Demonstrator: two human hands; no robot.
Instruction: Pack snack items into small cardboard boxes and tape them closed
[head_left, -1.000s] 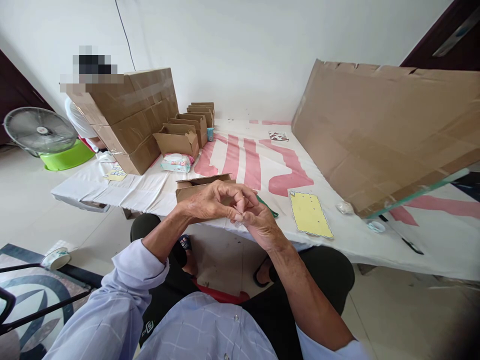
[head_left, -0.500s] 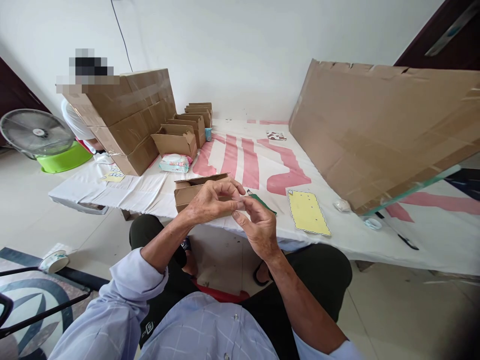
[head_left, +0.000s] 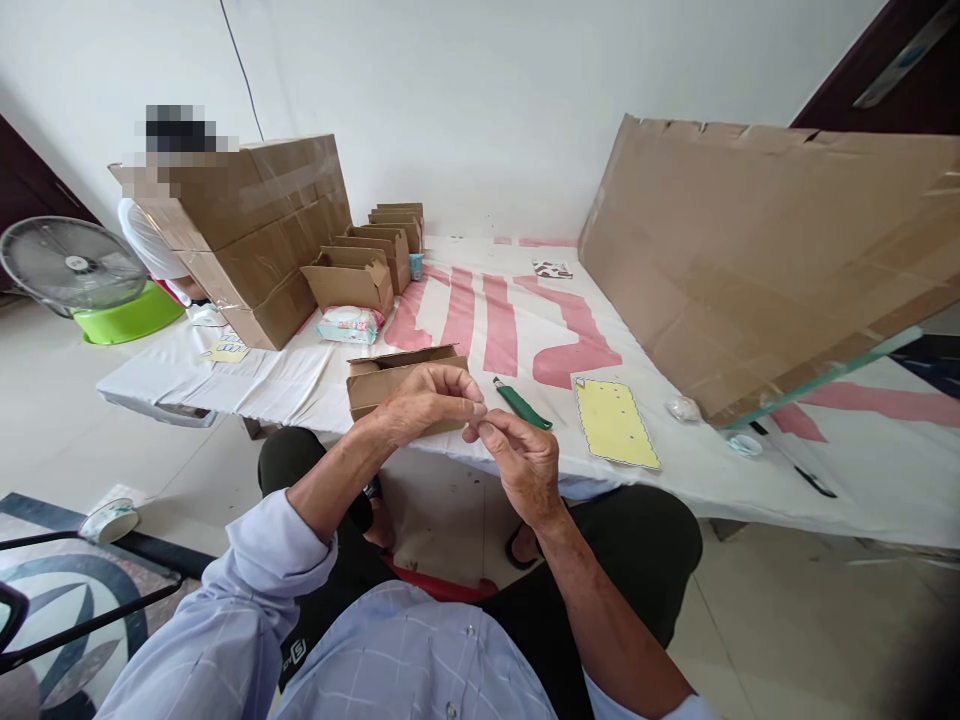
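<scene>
My left hand [head_left: 424, 403] and my right hand [head_left: 521, 460] meet at the near edge of the low table [head_left: 465, 330], fingertips pinched together on something too small to make out. Just behind my left hand stands a small brown cardboard box [head_left: 390, 372]. A green-handled cutter [head_left: 523, 404] lies on the cloth right of my fingers. Farther right lies a yellow sheet [head_left: 615, 423] with small dots.
A big flat cardboard sheet [head_left: 757, 250] leans at the right. Stacked cartons [head_left: 255, 230], several small open boxes [head_left: 375, 255] and a wipes pack [head_left: 346, 324] stand at the back left, with another person partly behind them. A fan [head_left: 71, 265] and green basin [head_left: 131, 315] are on the floor.
My hands have parted a little and then pinched together again slightly lower; the green cutter, hidden behind my right hand before, now shows on the cloth.
</scene>
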